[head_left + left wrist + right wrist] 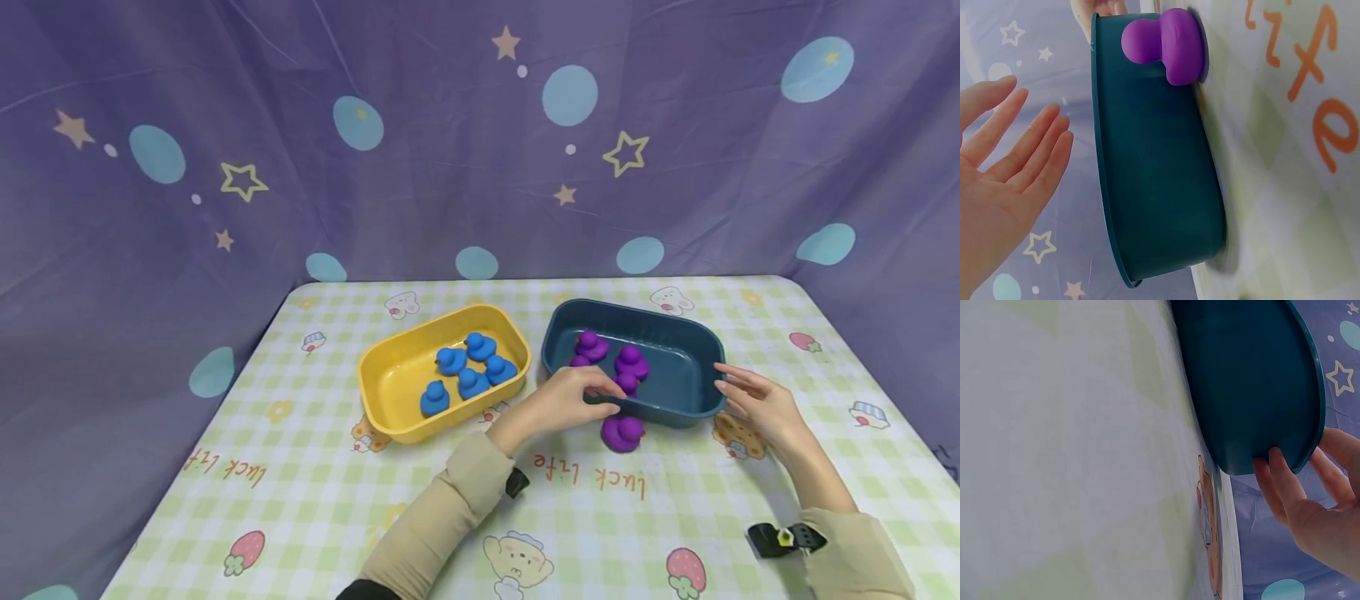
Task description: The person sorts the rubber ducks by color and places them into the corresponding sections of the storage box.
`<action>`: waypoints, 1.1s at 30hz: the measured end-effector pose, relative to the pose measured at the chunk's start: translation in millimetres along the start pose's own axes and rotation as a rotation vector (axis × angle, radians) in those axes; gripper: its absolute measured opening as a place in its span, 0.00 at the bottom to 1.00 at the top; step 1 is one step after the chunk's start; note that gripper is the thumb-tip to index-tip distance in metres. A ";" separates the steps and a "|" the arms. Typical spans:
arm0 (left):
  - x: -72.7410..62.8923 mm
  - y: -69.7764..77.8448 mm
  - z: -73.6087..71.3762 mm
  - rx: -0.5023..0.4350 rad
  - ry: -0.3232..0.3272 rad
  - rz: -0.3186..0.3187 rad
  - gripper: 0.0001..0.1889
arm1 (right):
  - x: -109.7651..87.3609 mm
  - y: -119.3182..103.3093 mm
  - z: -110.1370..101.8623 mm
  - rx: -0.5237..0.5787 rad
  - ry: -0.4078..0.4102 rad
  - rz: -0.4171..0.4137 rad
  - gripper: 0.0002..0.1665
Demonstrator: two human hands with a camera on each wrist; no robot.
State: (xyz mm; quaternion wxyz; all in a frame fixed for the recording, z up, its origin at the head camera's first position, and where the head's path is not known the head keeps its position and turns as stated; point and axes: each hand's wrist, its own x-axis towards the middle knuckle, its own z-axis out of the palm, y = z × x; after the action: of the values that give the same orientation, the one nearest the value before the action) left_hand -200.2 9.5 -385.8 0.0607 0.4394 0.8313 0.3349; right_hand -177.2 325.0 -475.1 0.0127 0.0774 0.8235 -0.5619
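My left hand [570, 400] hovers over the near rim of a dark teal bin [678, 367]. In the left wrist view its fingers [1029, 150] are spread and relaxed, holding nothing. Several purple rubber ducks [632, 363] lie in the bin's left half, partly hidden by that hand. Another purple duck [622, 433] sits outside on the table, against the bin's near wall. At the bin's right end, my right hand [765, 408] rests its fingertips on the wall and rim, as the right wrist view also shows.
To the left stands a yellow bin [390, 379] with several blue rubber ducks [451, 361] inside. A checked, printed cloth [315, 500] covers the table. Behind hangs a purple curtain [450, 183] with stars and dots.
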 end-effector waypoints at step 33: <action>-8.1 -1.6 22.4 0.086 -0.146 -0.059 0.15 | 0.5 0.4 0.4 -0.012 0.006 0.002 0.36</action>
State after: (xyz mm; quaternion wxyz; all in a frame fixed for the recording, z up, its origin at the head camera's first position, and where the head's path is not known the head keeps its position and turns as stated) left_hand -187.6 13.9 -405.6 0.1121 0.4401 0.8509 0.2639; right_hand -177.7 324.8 -475.6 0.0111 0.0798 0.8270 -0.5565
